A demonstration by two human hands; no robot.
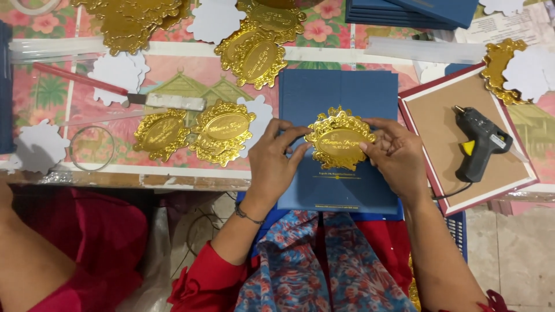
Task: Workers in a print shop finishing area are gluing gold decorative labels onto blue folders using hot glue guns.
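between the fingertips of both hands: one gold oval badge (pixel 340 138) with a scalloped edge, lying flat on the upper middle of a blue card cover (pixel 338 104).
left hand (pixel 272 159): fingers bent and narrow, tips pinching the badge's left rim, palm resting on the cover.
right hand (pixel 398 153): fingers curled close, thumb and forefinger holding the badge's right rim.
under the fingers: the cover, squared on the table edge, with a thin gold line of print just below the badge.
right of the right fingers, near: a black glue gun (pixel 480 144) lying on a brown board (pixel 433 115) with a red border.
left of the left fingers, just beside: two more gold badges (pixel 196 133) on the flowered tablecloth (pixel 52 86), with white scalloped paper backs (pixel 118 72) beyond them.
far left of the fingers: a red-handled cutter (pixel 115 91).
above the fingers, well apart: a heap of gold badges (pixel 257 49) and a stack of blue covers (pixel 410 11).
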